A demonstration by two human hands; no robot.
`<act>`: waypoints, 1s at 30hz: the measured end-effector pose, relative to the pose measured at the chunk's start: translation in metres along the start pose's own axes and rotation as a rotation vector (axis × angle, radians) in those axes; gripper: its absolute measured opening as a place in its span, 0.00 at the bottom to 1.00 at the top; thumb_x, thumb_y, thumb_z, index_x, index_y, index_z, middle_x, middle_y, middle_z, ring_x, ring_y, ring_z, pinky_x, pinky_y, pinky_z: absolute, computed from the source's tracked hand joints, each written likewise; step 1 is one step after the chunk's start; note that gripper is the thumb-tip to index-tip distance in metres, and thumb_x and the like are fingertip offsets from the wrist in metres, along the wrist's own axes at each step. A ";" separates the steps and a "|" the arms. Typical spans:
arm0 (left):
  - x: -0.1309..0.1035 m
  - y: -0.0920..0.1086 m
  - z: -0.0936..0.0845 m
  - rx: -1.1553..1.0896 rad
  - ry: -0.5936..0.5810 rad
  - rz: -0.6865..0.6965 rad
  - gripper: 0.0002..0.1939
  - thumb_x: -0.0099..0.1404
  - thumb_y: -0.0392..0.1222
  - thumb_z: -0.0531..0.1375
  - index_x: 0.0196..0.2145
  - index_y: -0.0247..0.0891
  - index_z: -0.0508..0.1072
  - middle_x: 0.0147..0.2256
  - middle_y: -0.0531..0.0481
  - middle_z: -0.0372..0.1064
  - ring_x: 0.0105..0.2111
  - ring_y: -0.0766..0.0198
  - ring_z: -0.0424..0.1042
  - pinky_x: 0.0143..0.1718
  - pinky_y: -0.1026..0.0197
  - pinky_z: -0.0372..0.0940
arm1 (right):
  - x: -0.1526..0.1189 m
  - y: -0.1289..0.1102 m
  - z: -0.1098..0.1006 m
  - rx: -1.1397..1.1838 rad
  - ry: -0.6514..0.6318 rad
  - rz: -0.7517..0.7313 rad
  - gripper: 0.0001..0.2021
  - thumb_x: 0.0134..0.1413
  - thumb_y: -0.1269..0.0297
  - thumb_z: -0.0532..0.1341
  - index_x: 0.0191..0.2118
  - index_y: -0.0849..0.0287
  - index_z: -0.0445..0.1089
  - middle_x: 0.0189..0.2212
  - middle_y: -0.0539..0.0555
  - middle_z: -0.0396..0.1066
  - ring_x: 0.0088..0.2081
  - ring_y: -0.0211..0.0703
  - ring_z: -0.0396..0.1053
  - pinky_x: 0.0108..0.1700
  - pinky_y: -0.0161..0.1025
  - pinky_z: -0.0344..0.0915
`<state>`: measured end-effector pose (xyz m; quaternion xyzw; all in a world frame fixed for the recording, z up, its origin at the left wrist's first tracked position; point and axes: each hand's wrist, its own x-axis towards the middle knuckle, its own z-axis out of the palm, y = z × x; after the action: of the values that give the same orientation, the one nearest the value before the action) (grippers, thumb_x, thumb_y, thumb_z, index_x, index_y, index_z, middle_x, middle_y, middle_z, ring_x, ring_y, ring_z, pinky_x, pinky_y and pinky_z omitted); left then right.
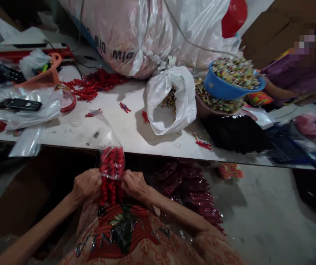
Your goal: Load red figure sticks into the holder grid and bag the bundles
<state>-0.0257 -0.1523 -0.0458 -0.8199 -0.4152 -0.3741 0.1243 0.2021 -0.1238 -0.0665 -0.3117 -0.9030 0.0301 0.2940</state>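
Observation:
A clear plastic bag [109,140] hangs over the table's front edge, with red beaded strands [112,162] partly inside it. The lower ends of the strands stick out below the bag's mouth, close to my body. My left hand [87,184] is closed on the left side of the bag's mouth. On the opposite side, my right hand [135,184] grips the bag's edge with its fingers curled in. Both hands are at the same height, just in front of the patterned shirt [146,246].
The white table [130,136] holds an open white bag [191,99], a blue bowl of beads [221,86], red strands [86,88], a phone [25,104] and a black cloth [237,134]. Dark red packets [196,187] lie below. A person's arm [279,90] is at right.

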 end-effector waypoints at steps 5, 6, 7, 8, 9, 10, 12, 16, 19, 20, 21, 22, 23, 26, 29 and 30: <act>0.081 -0.038 0.000 0.063 -0.112 -0.343 0.05 0.65 0.37 0.52 0.31 0.39 0.65 0.25 0.52 0.69 0.23 0.65 0.68 0.25 0.63 0.60 | 0.086 0.035 -0.032 0.123 -0.105 0.364 0.07 0.60 0.68 0.52 0.30 0.58 0.63 0.24 0.48 0.65 0.26 0.35 0.61 0.29 0.32 0.55; 0.096 -0.042 -0.005 0.031 -0.148 -0.394 0.06 0.64 0.39 0.52 0.30 0.40 0.65 0.25 0.53 0.69 0.23 0.65 0.68 0.26 0.63 0.60 | 0.102 0.041 -0.044 0.173 -0.122 0.392 0.08 0.61 0.68 0.51 0.30 0.58 0.62 0.24 0.47 0.64 0.26 0.35 0.61 0.30 0.32 0.55; 0.110 -0.045 -0.011 -0.013 -0.178 -0.433 0.06 0.64 0.40 0.51 0.30 0.40 0.65 0.25 0.53 0.68 0.23 0.65 0.68 0.26 0.63 0.60 | 0.118 0.046 -0.057 0.204 -0.125 0.400 0.09 0.62 0.68 0.50 0.30 0.58 0.62 0.24 0.47 0.64 0.27 0.35 0.61 0.31 0.32 0.55; 0.123 -0.047 -0.018 -0.053 -0.196 -0.455 0.06 0.64 0.41 0.51 0.30 0.40 0.64 0.24 0.54 0.68 0.23 0.65 0.68 0.27 0.63 0.60 | 0.132 0.050 -0.071 0.209 -0.117 0.394 0.10 0.63 0.67 0.49 0.31 0.58 0.62 0.24 0.47 0.64 0.27 0.35 0.61 0.32 0.32 0.55; 0.135 -0.049 -0.024 -0.075 -0.203 -0.459 0.06 0.64 0.42 0.51 0.31 0.40 0.64 0.24 0.54 0.68 0.23 0.65 0.67 0.27 0.63 0.60 | 0.145 0.054 -0.084 0.185 -0.108 0.377 0.10 0.64 0.67 0.48 0.32 0.58 0.63 0.25 0.47 0.65 0.28 0.36 0.62 0.33 0.33 0.54; 0.147 -0.051 -0.029 -0.069 -0.198 -0.451 0.06 0.64 0.42 0.51 0.31 0.40 0.65 0.24 0.54 0.67 0.24 0.64 0.68 0.28 0.63 0.60 | 0.158 0.057 -0.096 0.137 -0.112 0.355 0.10 0.64 0.66 0.48 0.33 0.59 0.64 0.27 0.49 0.66 0.29 0.37 0.62 0.34 0.33 0.54; 0.169 -0.058 -0.034 0.028 -0.171 -0.417 0.05 0.64 0.41 0.52 0.31 0.40 0.65 0.26 0.52 0.68 0.26 0.62 0.69 0.29 0.61 0.60 | 0.184 0.063 -0.114 0.007 -0.172 0.323 0.10 0.64 0.65 0.49 0.36 0.60 0.65 0.30 0.51 0.69 0.31 0.39 0.64 0.35 0.35 0.53; 0.207 -0.084 -0.020 0.235 -0.140 -0.414 0.04 0.62 0.37 0.51 0.31 0.39 0.65 0.29 0.47 0.69 0.31 0.57 0.71 0.32 0.59 0.59 | 0.231 0.083 -0.124 -0.202 -0.256 0.342 0.11 0.65 0.65 0.49 0.41 0.62 0.67 0.36 0.57 0.72 0.37 0.45 0.66 0.36 0.36 0.52; 0.216 -0.103 0.005 0.260 -0.180 -0.453 0.05 0.62 0.36 0.50 0.33 0.38 0.66 0.29 0.46 0.69 0.31 0.56 0.71 0.32 0.59 0.59 | 0.243 0.101 -0.107 -0.246 -0.281 0.365 0.12 0.66 0.64 0.48 0.44 0.62 0.67 0.40 0.59 0.73 0.40 0.47 0.67 0.36 0.37 0.53; 0.213 -0.107 0.014 0.253 -0.205 -0.458 0.06 0.61 0.36 0.50 0.33 0.38 0.66 0.29 0.46 0.69 0.31 0.57 0.71 0.32 0.59 0.59 | 0.241 0.106 -0.097 -0.243 -0.307 0.375 0.13 0.66 0.64 0.48 0.45 0.62 0.67 0.40 0.59 0.73 0.40 0.47 0.67 0.36 0.37 0.53; 0.208 -0.111 0.023 0.244 -0.230 -0.462 0.06 0.61 0.35 0.50 0.33 0.38 0.66 0.29 0.46 0.69 0.31 0.57 0.71 0.32 0.59 0.59 | 0.237 0.110 -0.087 -0.235 -0.330 0.387 0.13 0.66 0.64 0.48 0.45 0.62 0.67 0.41 0.59 0.73 0.40 0.47 0.68 0.36 0.37 0.53; 0.201 -0.113 0.032 0.235 -0.253 -0.467 0.06 0.61 0.35 0.50 0.33 0.38 0.67 0.29 0.45 0.70 0.31 0.57 0.71 0.32 0.59 0.59 | 0.230 0.114 -0.077 -0.223 -0.347 0.401 0.13 0.67 0.64 0.48 0.45 0.62 0.67 0.41 0.59 0.73 0.40 0.46 0.68 0.36 0.37 0.53; 0.192 -0.115 0.041 0.227 -0.274 -0.474 0.07 0.61 0.35 0.50 0.33 0.38 0.67 0.30 0.45 0.70 0.32 0.58 0.71 0.33 0.60 0.60 | 0.223 0.117 -0.066 -0.206 -0.358 0.415 0.13 0.67 0.65 0.47 0.46 0.62 0.67 0.41 0.59 0.73 0.39 0.46 0.68 0.36 0.37 0.53; 0.163 -0.112 0.061 0.188 -0.329 -0.513 0.09 0.63 0.35 0.50 0.35 0.37 0.69 0.33 0.44 0.72 0.34 0.57 0.73 0.35 0.60 0.62 | 0.199 0.123 -0.040 -0.147 -0.352 0.464 0.13 0.66 0.67 0.47 0.46 0.62 0.67 0.41 0.58 0.73 0.39 0.44 0.67 0.36 0.36 0.54; 0.139 -0.098 0.072 0.115 -0.233 -0.447 0.14 0.64 0.40 0.51 0.45 0.36 0.71 0.45 0.38 0.73 0.46 0.53 0.72 0.44 0.54 0.65 | 0.183 0.128 -0.025 -0.096 -0.328 0.512 0.12 0.66 0.69 0.47 0.45 0.62 0.67 0.40 0.57 0.73 0.37 0.43 0.67 0.35 0.36 0.54; 0.134 -0.091 0.076 0.101 -0.198 -0.385 0.18 0.64 0.43 0.54 0.50 0.35 0.69 0.52 0.36 0.69 0.52 0.50 0.69 0.49 0.50 0.64 | 0.180 0.130 -0.023 -0.082 -0.324 0.516 0.12 0.66 0.69 0.47 0.44 0.62 0.67 0.39 0.56 0.73 0.37 0.43 0.67 0.35 0.35 0.54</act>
<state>-0.0072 0.0222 -0.0116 -0.7507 -0.5926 -0.2875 0.0503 0.1719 0.0818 0.0135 -0.5337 -0.8295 0.1168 0.1158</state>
